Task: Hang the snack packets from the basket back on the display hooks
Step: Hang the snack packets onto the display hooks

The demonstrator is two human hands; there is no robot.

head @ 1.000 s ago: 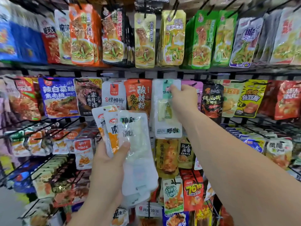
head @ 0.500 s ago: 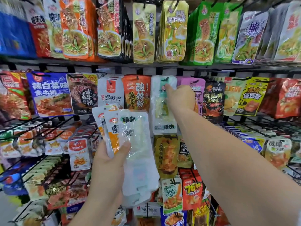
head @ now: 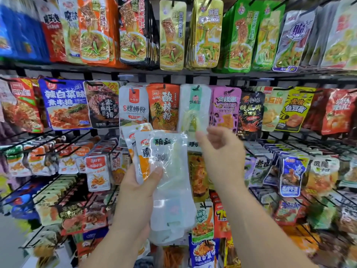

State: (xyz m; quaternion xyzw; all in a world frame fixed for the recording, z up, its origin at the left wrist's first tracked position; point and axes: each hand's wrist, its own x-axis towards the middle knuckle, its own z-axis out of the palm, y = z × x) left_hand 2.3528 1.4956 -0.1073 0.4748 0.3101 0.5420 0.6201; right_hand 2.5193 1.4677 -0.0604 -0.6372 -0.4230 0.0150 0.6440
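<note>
Packets: I see a fan of packets (head: 170,171) in my left hand (head: 138,192), a clear one in front and white-and-orange ones behind, held up before the rack's (head: 173,73) centre.
Left hand: thumb pressed across the clear front, fingers behind, gripping the fan.
Hung packet: the hung packet (head: 194,105), clear with a green header, sits on a hook (head: 197,87) in the middle row, between an orange packet (head: 163,107) and a pink packet (head: 226,108).
Right hand: my right hand (head: 219,149) is blurred, fingers loose and spread, holding nothing, just below the hung packet; whether it touches I cannot tell.
</note>
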